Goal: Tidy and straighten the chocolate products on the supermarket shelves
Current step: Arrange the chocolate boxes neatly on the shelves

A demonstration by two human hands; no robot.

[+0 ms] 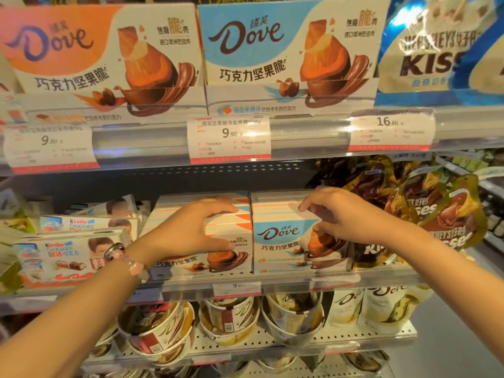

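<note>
Two hands work at the middle shelf [286, 281] in the centre of the frame. At centre left, the left hand [188, 230] clasps the front orange Dove box [218, 257], fingers over its top edge and thumb across its face. At centre right, the right hand [335, 214] grasps the front blue Dove box [278, 246], fingers curled at its top and upper right face.

Both boxes stand upright, side by side and touching, faces forward near the shelf lip, so this pair looks almost squared. By contrast, the Kinder Chocolate boxes [68, 255] at left lean and overlap untidily, and the Hershey's Kisses bags [441, 214] at right sag at angles; both likely remain to be straightened. In the upper part of the frame, Dove boxes on the top shelf [313, 129] look orderly. Lower down, Dove tubs [152, 331] lie tipped, apparently untouched.
</note>
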